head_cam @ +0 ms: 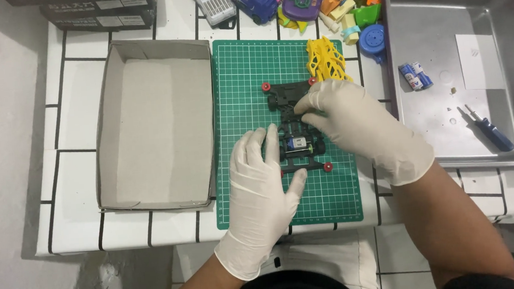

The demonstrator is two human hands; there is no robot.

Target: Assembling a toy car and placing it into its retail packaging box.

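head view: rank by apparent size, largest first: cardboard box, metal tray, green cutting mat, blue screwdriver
1. Cardboard box and metal tray: alike in apparent area; the tray runs out of frame, so no ranking between them.
2. Green cutting mat: slightly smaller, partly hidden by the hands.
3. Blue screwdriver: far the smallest.

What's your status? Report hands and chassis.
Left hand and right hand both on black toy car chassis, on green mat. Yellow body beside it.

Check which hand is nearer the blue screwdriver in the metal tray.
Right. The right hand rests on the black toy car chassis, just left of the tray holding the screwdriver; the left hand lies farther left.
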